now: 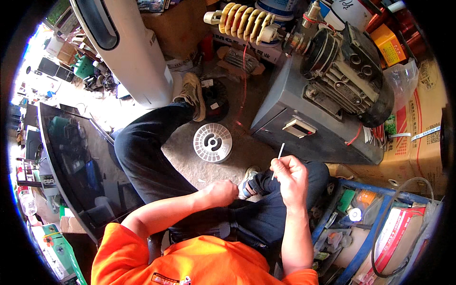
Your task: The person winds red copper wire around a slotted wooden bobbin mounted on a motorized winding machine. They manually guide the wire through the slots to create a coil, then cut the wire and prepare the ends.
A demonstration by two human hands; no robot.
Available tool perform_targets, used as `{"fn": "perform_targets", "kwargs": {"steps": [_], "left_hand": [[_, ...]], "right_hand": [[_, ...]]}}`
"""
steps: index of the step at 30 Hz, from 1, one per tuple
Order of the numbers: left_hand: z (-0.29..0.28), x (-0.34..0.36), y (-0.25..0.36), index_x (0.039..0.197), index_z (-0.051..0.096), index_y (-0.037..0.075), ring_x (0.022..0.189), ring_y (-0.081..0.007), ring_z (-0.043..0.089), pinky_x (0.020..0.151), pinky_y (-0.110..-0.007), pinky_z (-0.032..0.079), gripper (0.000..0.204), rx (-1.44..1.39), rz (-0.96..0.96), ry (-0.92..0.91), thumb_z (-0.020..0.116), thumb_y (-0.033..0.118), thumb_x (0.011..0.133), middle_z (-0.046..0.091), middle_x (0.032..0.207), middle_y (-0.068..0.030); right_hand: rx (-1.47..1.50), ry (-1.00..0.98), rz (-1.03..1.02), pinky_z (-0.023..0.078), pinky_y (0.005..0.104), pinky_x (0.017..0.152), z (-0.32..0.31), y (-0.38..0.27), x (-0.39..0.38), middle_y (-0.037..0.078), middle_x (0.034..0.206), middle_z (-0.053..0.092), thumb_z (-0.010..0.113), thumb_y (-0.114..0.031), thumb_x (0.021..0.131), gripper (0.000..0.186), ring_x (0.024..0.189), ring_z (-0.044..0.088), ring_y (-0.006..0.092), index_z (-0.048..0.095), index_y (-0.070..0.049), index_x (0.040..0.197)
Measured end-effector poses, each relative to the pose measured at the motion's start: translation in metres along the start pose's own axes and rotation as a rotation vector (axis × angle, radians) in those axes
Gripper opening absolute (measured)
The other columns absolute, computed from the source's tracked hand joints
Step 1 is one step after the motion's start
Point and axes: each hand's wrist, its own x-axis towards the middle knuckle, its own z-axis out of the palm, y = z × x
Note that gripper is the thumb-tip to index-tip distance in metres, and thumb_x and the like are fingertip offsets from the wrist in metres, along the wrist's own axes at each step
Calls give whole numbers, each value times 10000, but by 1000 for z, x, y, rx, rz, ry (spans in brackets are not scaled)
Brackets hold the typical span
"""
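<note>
Pinched between the thumb and fingers of my right hand (292,179) is a thin white stick (281,152), pointing up and slightly tilted. That hand is raised over my right thigh, near the front of a grey metal box (313,114). My left hand (222,192) is closed in a fist above my lap; whatever it may hold is hidden. An electric motor (335,76) lies on top of the grey box. A cream ribbed coil-like piece (244,23) sticks out to the left of the box on a shaft.
A white spool (213,143) sits on the floor between my legs, with a dark spool (216,97) beyond it. A dark glossy panel (85,166) stands at my left. On the right is a blue crate (354,184) of small parts beside a cardboard box (418,147). A tall white appliance (135,61) stands ahead.
</note>
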Motion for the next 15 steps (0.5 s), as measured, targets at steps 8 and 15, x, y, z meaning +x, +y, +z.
{"fn": "perform_targets", "kwargs": {"steps": [8, 15], "left_hand": [[-54, -6, 54, 1175, 577, 3, 786, -70, 589, 613, -217, 486, 365, -1237, 59, -38, 590, 260, 916, 670, 934, -35], [-29, 0, 60, 1111, 602, 6, 846, -83, 579, 702, -246, 483, 305, -1025, 212, 340, 594, 239, 914, 644, 908, -60]], "right_hand": [[-59, -36, 81, 370, 186, 542, -1, 8, -6, -23, 691, 589, 658, -159, 863, 158, 591, 458, 28, 602, -45, 770], [65, -39, 86, 382, 188, 566, -2, 0, -5, -16, 697, 591, 655, -145, 863, 142, 607, 470, 40, 603, -44, 777]]}}
